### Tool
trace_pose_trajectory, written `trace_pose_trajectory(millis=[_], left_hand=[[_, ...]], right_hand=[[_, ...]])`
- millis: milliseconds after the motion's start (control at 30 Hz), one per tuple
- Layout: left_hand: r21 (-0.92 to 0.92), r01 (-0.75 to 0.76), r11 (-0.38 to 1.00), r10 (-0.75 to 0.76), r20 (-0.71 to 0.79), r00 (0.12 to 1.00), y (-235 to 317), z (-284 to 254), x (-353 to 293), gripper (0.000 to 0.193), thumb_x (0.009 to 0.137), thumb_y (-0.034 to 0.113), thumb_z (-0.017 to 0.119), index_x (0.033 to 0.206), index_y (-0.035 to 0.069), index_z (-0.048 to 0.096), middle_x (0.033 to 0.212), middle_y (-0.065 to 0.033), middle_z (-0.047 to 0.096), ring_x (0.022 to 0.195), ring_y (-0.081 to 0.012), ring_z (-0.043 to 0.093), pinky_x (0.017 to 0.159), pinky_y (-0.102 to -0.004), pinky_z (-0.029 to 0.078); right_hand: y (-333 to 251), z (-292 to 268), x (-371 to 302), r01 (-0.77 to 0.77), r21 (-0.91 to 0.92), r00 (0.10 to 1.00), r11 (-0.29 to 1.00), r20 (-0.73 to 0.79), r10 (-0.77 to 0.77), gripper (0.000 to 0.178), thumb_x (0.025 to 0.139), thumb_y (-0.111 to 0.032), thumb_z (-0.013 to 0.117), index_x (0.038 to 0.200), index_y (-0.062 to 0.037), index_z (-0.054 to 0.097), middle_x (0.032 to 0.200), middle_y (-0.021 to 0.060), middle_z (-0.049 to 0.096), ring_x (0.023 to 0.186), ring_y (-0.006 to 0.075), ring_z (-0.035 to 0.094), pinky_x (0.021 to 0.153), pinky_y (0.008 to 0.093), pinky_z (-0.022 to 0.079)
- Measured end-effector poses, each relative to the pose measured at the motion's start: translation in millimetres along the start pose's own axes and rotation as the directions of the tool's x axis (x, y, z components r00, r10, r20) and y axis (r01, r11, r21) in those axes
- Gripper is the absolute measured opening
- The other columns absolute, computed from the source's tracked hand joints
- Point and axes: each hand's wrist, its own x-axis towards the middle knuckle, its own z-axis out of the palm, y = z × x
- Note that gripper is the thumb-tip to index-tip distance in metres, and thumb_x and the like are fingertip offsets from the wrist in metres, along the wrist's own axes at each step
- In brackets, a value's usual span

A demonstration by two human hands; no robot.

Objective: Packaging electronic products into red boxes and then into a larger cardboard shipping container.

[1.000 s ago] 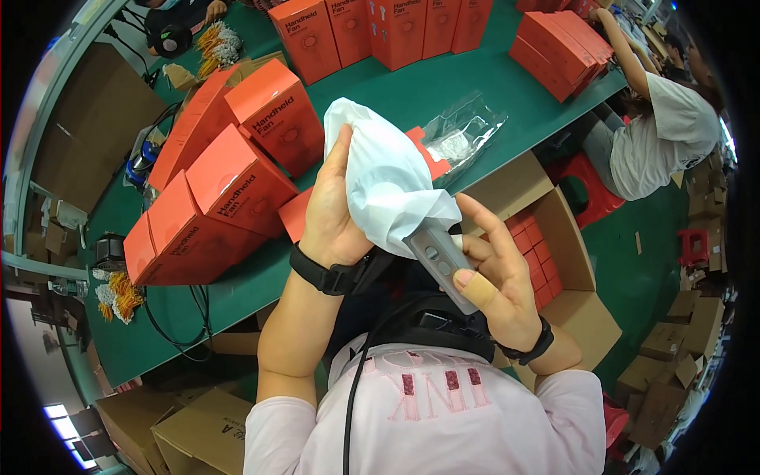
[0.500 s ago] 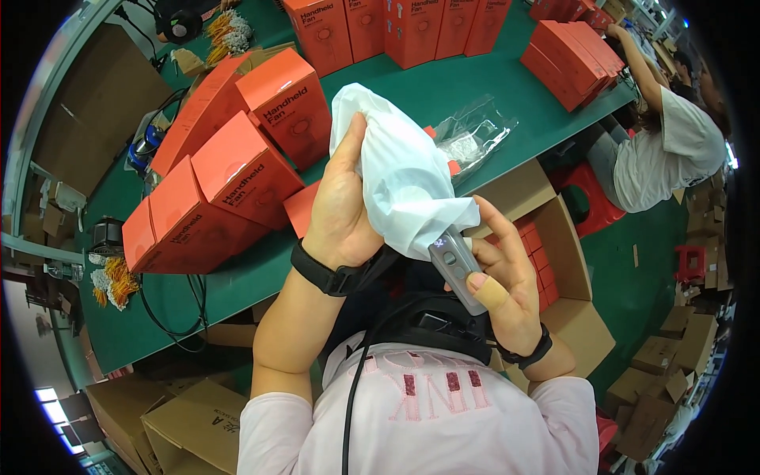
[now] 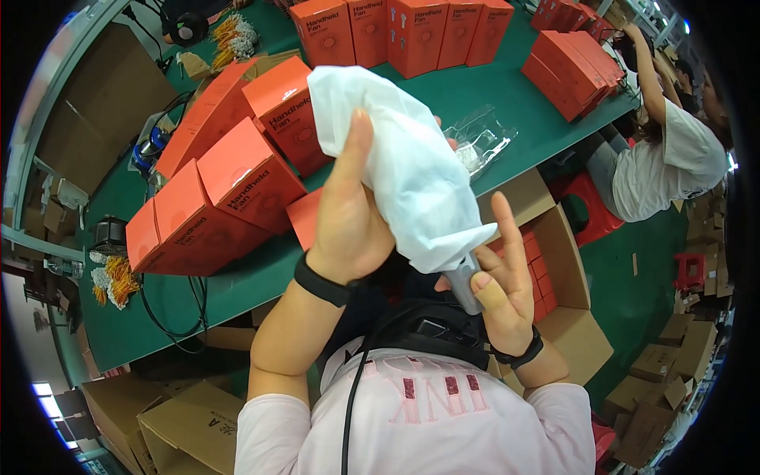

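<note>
A white fabric bag [image 3: 408, 170] covers most of a handheld fan, and only its grey handle [image 3: 463, 286] sticks out of the bag's mouth. My left hand [image 3: 348, 218] is wrapped round the bag from the left, thumb on top and fingers mostly hidden behind it. On the handle's lower part rests the taped thumb of my right hand [image 3: 508, 305]. Its fingers hold the handle from the right and behind, with the index finger stretched upward. The bag hangs tilted above the table's near edge, its top reaching up and left.
Orange-red boxes [image 3: 249, 166] stand on the green table [image 3: 396, 95] at left, with more along the back. A clear plastic bag [image 3: 481, 142] lies beyond my hands. An open carton [image 3: 574, 253] with small orange boxes is at right. A co-worker [image 3: 669, 150] sits at far right.
The white bag has come further down over the fan, hiding the handle's button and small display. Its far end now reaches further up and left. My right index finger has straightened.
</note>
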Motion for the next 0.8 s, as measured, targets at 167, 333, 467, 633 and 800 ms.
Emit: trace_pose_trajectory(millis=[167, 333, 467, 633, 800], left_hand=[[0.194, 0.014, 0.981, -0.029, 0.071, 0.997, -57.3, -22.5, -11.9, 0.075, 0.094, 0.066, 0.050, 0.137, 0.004, 0.044, 0.122, -0.0168, 0.062, 0.101, -0.0255, 0.066, 0.071, -0.0373, 0.057], [0.133, 0.238, 0.962, -0.232, -0.057, 0.971, -81.6, -6.6, -19.9, 0.042, 0.095, 0.024, 0.069, 0.128, 0.004, 0.053, 0.112, -0.0049, 0.063, 0.097, -0.0146, 0.063, 0.081, -0.0317, 0.054], [-0.176, 0.223, 0.959, -0.248, -0.140, 0.958, -98.9, 0.3, -4.3, 0.038, 0.094, 0.023, 0.069, 0.126, 0.006, 0.055, 0.112, -0.0048, 0.066, 0.105, -0.0178, 0.065, 0.088, -0.0368, 0.055], [-0.364, 0.309, 0.879, -0.371, -0.112, 0.922, -85.6, 13.6, 5.9, 0.039, 0.097, 0.023, 0.065, 0.130, 0.007, 0.052, 0.124, -0.0081, 0.062, 0.121, -0.0240, 0.059, 0.109, -0.0451, 0.045], [-0.404, 0.345, 0.847, -0.390, -0.034, 0.920, -83.9, 31.1, 7.6, 0.034, 0.096, 0.017, 0.066, 0.127, 0.006, 0.054, 0.122, -0.0074, 0.062, 0.117, -0.0223, 0.060, 0.106, -0.0427, 0.047]], right_hand=[[-7.8, -8.0, 14.6, 0.065, -0.006, 0.990, 0.998, -0.127, -0.065, 0.074, 0.101, -0.011, 0.045, 0.159, -0.0073, -0.002, 0.121, 0.0223, 0.063, 0.089, 0.0210, 0.066, 0.077, 0.0311, 0.055], [-5.0, -33.5, 18.1, 0.048, -0.203, 0.974, 0.978, -0.206, -0.091, 0.048, 0.100, -0.007, 0.048, 0.146, -0.0025, 0.033, 0.104, 0.0139, 0.068, 0.079, 0.0162, 0.066, 0.072, 0.0272, 0.052], [-22.6, -39.1, 11.8, 0.020, -0.913, 0.828, 0.408, -0.213, -0.518, 0.014, 0.094, -0.001, 0.061, 0.106, 0.0017, 0.067, 0.085, 0.0109, 0.069, 0.073, 0.0169, 0.066, 0.067, 0.0273, 0.050], [-41.8, -46.8, -11.8, 0.135, -0.990, 0.625, -0.030, 0.109, -0.773, 0.014, 0.096, 0.003, 0.056, 0.103, 0.0044, 0.069, 0.083, 0.0093, 0.064, 0.073, 0.0149, 0.060, 0.066, 0.0278, 0.047], [-32.6, -69.4, -22.2, 0.290, -0.957, 0.336, 0.027, 0.075, -0.939, 0.026, 0.098, -0.004, 0.056, 0.123, 0.0045, 0.055, 0.115, 0.0179, 0.057, 0.082, 0.0191, 0.058, 0.073, 0.0297, 0.048]])
